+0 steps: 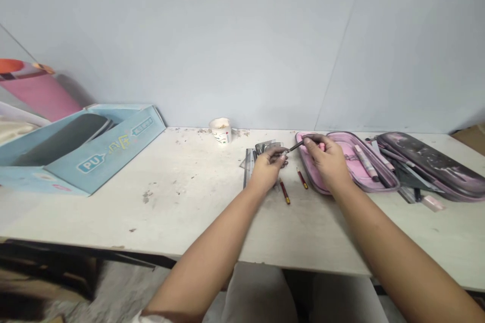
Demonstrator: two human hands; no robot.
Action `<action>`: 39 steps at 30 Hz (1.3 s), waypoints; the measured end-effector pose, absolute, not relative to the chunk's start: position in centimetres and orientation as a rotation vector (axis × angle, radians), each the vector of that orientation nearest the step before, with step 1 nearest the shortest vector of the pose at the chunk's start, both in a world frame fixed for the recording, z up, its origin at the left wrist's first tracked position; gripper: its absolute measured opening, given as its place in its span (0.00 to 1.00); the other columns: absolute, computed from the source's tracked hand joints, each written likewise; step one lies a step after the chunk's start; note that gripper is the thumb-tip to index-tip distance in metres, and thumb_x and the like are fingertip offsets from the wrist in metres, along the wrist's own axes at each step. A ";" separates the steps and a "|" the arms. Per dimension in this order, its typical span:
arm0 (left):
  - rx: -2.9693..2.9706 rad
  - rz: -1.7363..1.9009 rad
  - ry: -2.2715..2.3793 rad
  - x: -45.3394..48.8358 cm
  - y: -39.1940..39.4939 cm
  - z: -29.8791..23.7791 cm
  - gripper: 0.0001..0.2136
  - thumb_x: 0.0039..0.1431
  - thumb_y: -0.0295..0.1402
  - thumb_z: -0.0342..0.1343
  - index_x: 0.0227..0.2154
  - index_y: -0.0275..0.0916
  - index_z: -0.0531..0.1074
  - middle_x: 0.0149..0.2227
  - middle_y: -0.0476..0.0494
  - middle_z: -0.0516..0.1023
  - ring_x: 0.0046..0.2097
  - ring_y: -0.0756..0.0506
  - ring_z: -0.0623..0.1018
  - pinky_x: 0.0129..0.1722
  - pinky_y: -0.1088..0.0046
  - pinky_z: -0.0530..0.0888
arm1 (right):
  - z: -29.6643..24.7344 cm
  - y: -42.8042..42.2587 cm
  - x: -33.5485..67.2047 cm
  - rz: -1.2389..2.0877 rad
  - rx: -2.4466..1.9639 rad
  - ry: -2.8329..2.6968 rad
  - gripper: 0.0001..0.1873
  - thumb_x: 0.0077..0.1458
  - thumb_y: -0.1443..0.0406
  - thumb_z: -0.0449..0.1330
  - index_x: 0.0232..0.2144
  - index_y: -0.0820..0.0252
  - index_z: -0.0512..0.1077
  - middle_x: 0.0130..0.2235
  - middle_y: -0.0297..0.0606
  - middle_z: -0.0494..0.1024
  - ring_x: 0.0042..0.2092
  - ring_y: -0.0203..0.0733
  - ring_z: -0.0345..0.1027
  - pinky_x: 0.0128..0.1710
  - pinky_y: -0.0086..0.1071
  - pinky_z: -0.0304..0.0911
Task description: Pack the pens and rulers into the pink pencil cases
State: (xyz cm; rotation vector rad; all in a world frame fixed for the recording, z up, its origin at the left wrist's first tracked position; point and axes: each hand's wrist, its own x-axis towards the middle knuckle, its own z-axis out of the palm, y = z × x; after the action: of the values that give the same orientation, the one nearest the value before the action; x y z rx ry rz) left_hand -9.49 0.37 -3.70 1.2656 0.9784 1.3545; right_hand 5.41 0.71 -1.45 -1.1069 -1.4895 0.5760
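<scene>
A slim dark pen [296, 146] is held slanted above the table between my two hands. My right hand [326, 157] pinches its upper end between thumb and fingers. My left hand [268, 165] is closed at the lower end, its fingertips pressed about the tip. Below and behind the left hand lie a clear ruler [248, 164] and some dark pens, partly covered. Two short dark-red pencils, one nearer [285, 193] and one farther [302, 179], rest between my hands. The opened pink pencil case [373, 187] lies under and beside my right hand, with a pink-and-white marker [366, 162] inside.
A dark patterned pencil case [435, 161] lies at the right, with set squares, pens and a pink eraser [432, 204] beside it. A paper cup [221, 131] stands near the wall. At left is a blue box [109, 156] holding a dark case [76, 136].
</scene>
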 end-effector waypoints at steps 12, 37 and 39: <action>1.515 1.263 1.026 -9.5 0.4 -4.1 0.08 0.52 0.26 0.52 0.36 0.37 0.71 0.33 0.46 0.73 0.34 0.52 0.74 0.41 0.72 0.72 | -1.8 0.7 5.1 0.500 -1.066 -1.425 0.15 0.51 0.56 0.54 0.35 0.61 0.71 0.37 0.40 0.76 0.39 0.40 0.68 0.41 0.35 0.61; 1.286 1.511 1.001 -10.4 0.4 -3.2 0.08 0.51 0.22 0.48 0.34 0.39 0.66 0.28 0.50 0.71 0.32 0.52 0.73 0.35 0.75 0.70 | -2.3 -1.3 2.1 0.161 -1.235 -2.022 0.33 0.55 0.54 0.47 0.59 0.63 0.46 0.30 0.39 0.75 0.31 0.44 0.69 0.30 0.33 0.59; 1.101 1.582 0.998 -11.0 0.5 -2.6 0.06 0.54 0.25 0.47 0.34 0.39 0.64 0.26 0.52 0.69 0.29 0.53 0.73 0.32 0.76 0.70 | -2.3 -1.9 1.6 0.123 -1.301 -2.084 0.33 0.54 0.55 0.48 0.58 0.63 0.47 0.33 0.41 0.76 0.31 0.45 0.70 0.29 0.33 0.59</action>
State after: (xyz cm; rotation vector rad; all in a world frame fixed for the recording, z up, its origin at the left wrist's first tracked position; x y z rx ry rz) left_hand -10.99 0.48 -2.59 1.1011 0.9975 1.5820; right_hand 1.59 -1.87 -2.32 -1.3010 -2.0844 0.1230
